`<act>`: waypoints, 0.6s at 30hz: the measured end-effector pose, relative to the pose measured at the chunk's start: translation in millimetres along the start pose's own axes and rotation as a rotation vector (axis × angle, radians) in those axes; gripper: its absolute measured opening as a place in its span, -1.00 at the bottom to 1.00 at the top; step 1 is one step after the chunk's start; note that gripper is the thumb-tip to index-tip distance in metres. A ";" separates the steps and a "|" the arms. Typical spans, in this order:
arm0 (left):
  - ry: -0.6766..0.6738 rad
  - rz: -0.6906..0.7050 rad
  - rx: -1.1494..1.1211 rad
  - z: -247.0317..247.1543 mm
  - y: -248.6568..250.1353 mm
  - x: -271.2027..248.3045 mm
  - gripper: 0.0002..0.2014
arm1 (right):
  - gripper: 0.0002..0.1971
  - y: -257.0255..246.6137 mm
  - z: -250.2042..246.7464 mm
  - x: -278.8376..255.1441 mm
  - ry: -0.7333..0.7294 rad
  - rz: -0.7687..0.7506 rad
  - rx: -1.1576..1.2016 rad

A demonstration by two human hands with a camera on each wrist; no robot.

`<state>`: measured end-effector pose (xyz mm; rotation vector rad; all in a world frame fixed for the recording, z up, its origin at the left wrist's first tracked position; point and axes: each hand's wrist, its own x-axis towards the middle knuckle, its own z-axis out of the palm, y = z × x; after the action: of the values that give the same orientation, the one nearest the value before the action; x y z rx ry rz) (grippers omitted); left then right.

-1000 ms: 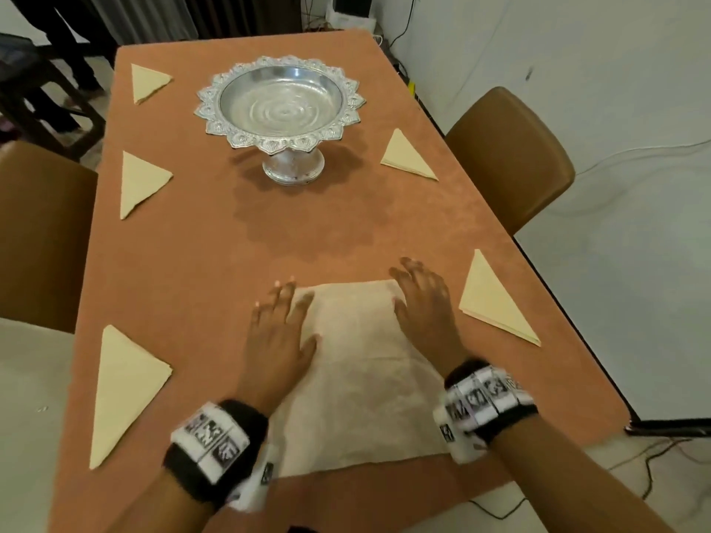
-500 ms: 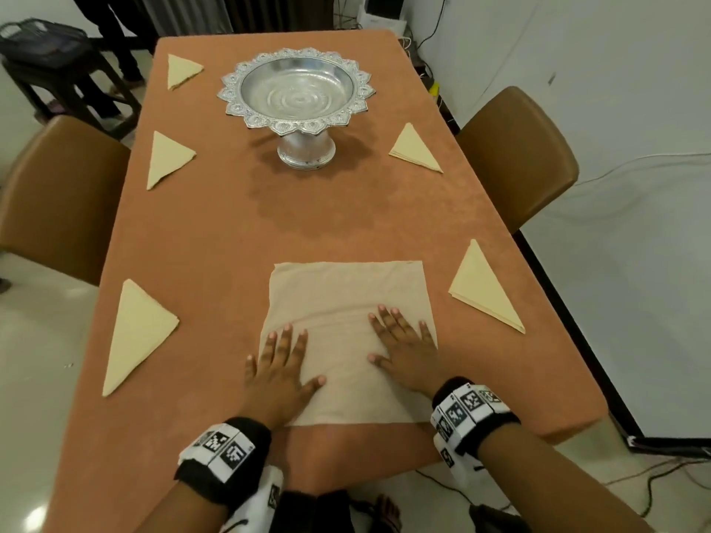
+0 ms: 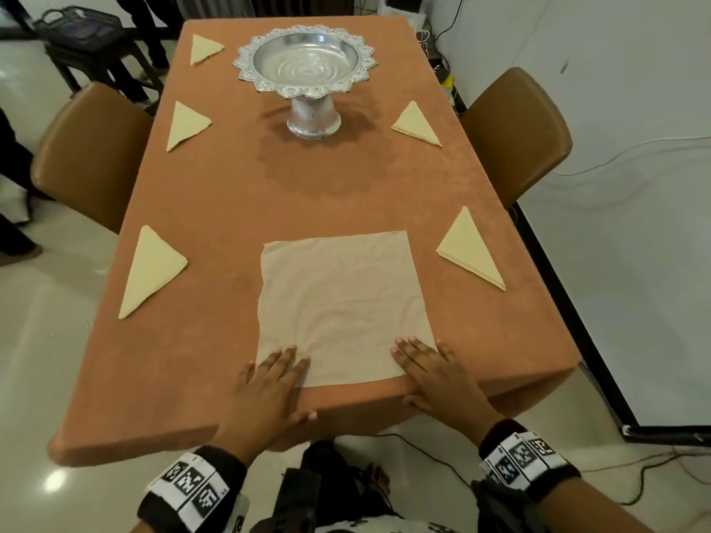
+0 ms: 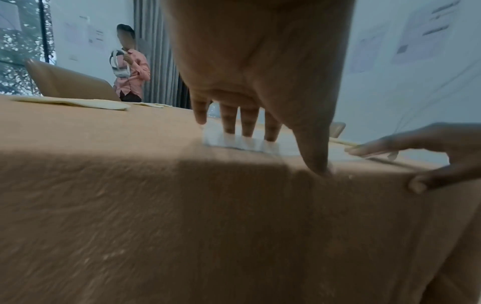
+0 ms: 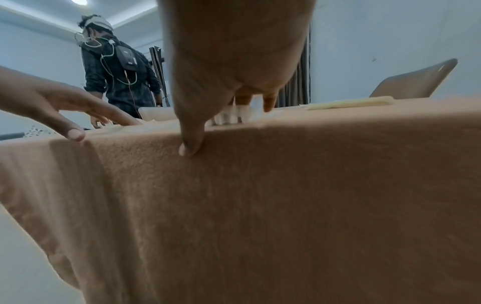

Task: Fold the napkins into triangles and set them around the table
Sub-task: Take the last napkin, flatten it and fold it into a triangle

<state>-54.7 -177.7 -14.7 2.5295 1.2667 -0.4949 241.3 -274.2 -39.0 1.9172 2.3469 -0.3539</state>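
A beige square napkin (image 3: 340, 305) lies flat and unfolded on the orange tablecloth (image 3: 231, 201), near the table's front edge. My left hand (image 3: 271, 382) lies flat on its near left corner, fingers straight. My right hand (image 3: 431, 369) lies flat on its near right corner, thumb over the table edge. In the left wrist view the fingertips (image 4: 247, 131) press on the pale napkin (image 4: 216, 139). Several folded yellow triangles rest along the sides: near left (image 3: 152, 269), near right (image 3: 471, 250), far right (image 3: 415, 125), two far left (image 3: 186, 125).
A silver pedestal bowl (image 3: 306, 67) stands at the far middle of the table. Brown chairs flank it at left (image 3: 88, 151) and right (image 3: 517, 132). A dark side table (image 3: 88, 40) and standing people's legs are at the far left. Cables lie on the floor.
Both hands have slid back over the napkin from its far corners to its near corners, smoothing it flat. The camera pulled back and shows more of the table.
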 end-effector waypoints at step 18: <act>-0.328 0.191 -0.996 -52.5 4.2 -68.4 -0.81 | -0.95 23.9 -110.6 -33.5 -0.721 0.007 0.818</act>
<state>-80.1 -209.1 61.7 1.6161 0.8226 -0.1467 279.9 -275.7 72.5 1.5668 1.8001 -1.8581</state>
